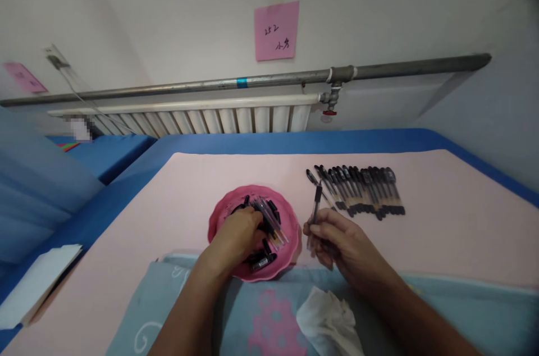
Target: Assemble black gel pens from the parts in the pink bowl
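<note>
A pink plate (219, 215) on the pink table cover holds several clear pen barrels and black caps. My left hand (238, 232) reaches into the plate, its fingers curled down among the pens; whether it grips one is hidden. My right hand (337, 241) pinches a black-capped pen (315, 207) upright, just right of the plate. Beyond it, a row of several capped black pens (357, 190) lies side by side on the cover.
A light blue towel (177, 300) with a pink pattern lies at the near edge, with a crumpled white tissue (328, 322) on it. White papers (33, 286) sit at the left. A radiator (202, 120) and a grey pipe (252, 82) run along the wall.
</note>
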The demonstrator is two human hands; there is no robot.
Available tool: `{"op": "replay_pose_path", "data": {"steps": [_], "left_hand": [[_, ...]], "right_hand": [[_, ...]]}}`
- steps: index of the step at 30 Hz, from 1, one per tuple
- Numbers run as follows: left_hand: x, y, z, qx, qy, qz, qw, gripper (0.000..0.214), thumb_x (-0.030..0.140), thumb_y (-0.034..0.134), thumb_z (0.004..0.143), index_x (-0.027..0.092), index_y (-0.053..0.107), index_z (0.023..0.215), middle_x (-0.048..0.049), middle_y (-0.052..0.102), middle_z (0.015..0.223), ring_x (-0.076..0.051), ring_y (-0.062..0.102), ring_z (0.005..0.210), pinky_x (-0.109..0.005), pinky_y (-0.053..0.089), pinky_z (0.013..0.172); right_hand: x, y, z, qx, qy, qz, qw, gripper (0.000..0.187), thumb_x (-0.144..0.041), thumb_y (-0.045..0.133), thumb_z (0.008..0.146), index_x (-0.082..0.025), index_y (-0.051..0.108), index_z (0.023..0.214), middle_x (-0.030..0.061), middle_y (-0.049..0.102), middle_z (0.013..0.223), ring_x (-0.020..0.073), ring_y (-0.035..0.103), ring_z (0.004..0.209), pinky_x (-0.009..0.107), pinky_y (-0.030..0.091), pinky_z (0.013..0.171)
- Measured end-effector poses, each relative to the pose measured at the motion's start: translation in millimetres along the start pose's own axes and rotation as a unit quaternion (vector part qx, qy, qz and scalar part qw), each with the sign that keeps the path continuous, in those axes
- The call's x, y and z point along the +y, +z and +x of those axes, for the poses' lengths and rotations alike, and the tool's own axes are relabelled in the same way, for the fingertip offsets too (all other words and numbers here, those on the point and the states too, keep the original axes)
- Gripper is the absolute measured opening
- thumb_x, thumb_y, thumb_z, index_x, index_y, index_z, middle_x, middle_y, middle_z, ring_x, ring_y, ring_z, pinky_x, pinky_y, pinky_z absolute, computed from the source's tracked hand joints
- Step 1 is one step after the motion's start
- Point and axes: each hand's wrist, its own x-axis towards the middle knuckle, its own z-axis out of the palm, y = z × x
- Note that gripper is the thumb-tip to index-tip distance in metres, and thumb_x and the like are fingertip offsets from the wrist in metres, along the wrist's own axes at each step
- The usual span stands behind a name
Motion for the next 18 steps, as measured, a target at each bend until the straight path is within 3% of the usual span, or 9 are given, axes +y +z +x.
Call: {"op": "replay_pose_path", "data": {"steps": [2,4,6,8,12,18], "left_hand": [[5,-2.1,-3,0.020,0.003,-0.078,0.997,0.012,0.019,0.047,0.079,0.018,0.059,0.080,-0.0058,0.065,0.085,-0.019,0.059,0.080,-0.031,0.043,0.072],[13,-3.0,-7,-0.013,0.005,-0.226,0.974,0.012,0.026,0.045,0.082,0.019,0.056,0.082,-0.0016,0.064,0.075,-0.015,0.059,0.065,-0.026,0.044,0.061],[20,-2.1,-10,-0.068,0.011,-0.386,0.920,0.012,0.030,0.052,0.079,0.019,0.055,0.080,0.0011,0.061,0.067,-0.011,0.057,0.055,-0.023,0.043,0.053],[27,0.2,-12,-0.111,0.019,-0.479,0.870,0.014,0.029,0.061,0.074,0.017,0.057,0.078,0.0012,0.061,0.066,-0.010,0.057,0.052,-0.022,0.043,0.052],[32,5.5,-12,-0.142,0.019,-0.564,0.813,0.022,0.026,0.071,0.065,0.014,0.058,0.078,-0.0015,0.063,0.067,-0.011,0.060,0.053,-0.022,0.045,0.052],[27,11.6,-11,-0.135,0.026,-0.578,0.804,0.022,0.025,0.072,0.068,0.013,0.057,0.079,-0.0035,0.066,0.066,-0.012,0.062,0.054,-0.021,0.047,0.051]], "right_hand": [[-2,1,-1,0.017,0.000,0.034,0.999,0.016,-0.026,0.066,0.064,-0.020,0.051,0.068,-0.0041,0.055,0.050,0.0072,0.044,0.036,0.019,0.028,0.034],[-4,3,-4,0.026,-0.012,0.071,0.997,0.017,-0.026,0.067,0.063,-0.019,0.054,0.072,-0.0019,0.060,0.056,0.0081,0.047,0.039,0.019,0.031,0.034],[-6,5,-7,0.032,-0.037,0.103,0.993,0.019,-0.025,0.069,0.061,-0.019,0.055,0.073,0.0005,0.063,0.064,0.0099,0.051,0.044,0.020,0.034,0.034],[-8,6,-10,0.039,-0.057,0.126,0.990,0.020,-0.023,0.070,0.059,-0.019,0.055,0.072,0.0026,0.065,0.070,0.0123,0.054,0.050,0.021,0.036,0.035],[-11,9,-15,0.048,-0.074,0.142,0.986,0.019,-0.023,0.070,0.060,-0.018,0.056,0.072,0.0028,0.065,0.070,0.0129,0.055,0.052,0.021,0.039,0.036],[-8,11,-15,0.033,-0.089,0.139,0.986,0.015,-0.022,0.068,0.065,-0.019,0.056,0.074,0.0024,0.065,0.071,0.0125,0.055,0.053,0.020,0.038,0.035]]}}
